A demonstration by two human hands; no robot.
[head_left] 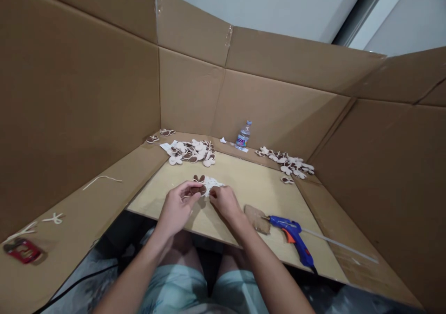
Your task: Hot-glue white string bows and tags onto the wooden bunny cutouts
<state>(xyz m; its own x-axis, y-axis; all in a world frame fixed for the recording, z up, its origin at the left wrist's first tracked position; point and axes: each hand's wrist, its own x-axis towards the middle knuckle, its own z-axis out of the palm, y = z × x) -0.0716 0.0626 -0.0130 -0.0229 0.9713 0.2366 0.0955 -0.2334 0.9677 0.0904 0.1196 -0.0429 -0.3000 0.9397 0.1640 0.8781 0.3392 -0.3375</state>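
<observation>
A brown bunny-shaped piece (199, 189) with two upright ears and a pale cord round it is pinched between the thumb and fingers of my left hand (179, 204). Just right of it, my right hand (225, 201) has its fingers pressed together; what they hold, if anything, is too small to make out. Behind both hands a white patterned piece (211, 183) lies on the pale wooden board (252, 179), partly hidden by the fingers.
A blue glue gun (291, 230) rests at the right, its nozzle on a brown pad (257, 217). Piles of white and brown pieces lie at back left (193, 151) and back right (292, 163). Behind stands a bottle (243, 135). A red object (24, 250) sits far left. Cardboard walls surround the board.
</observation>
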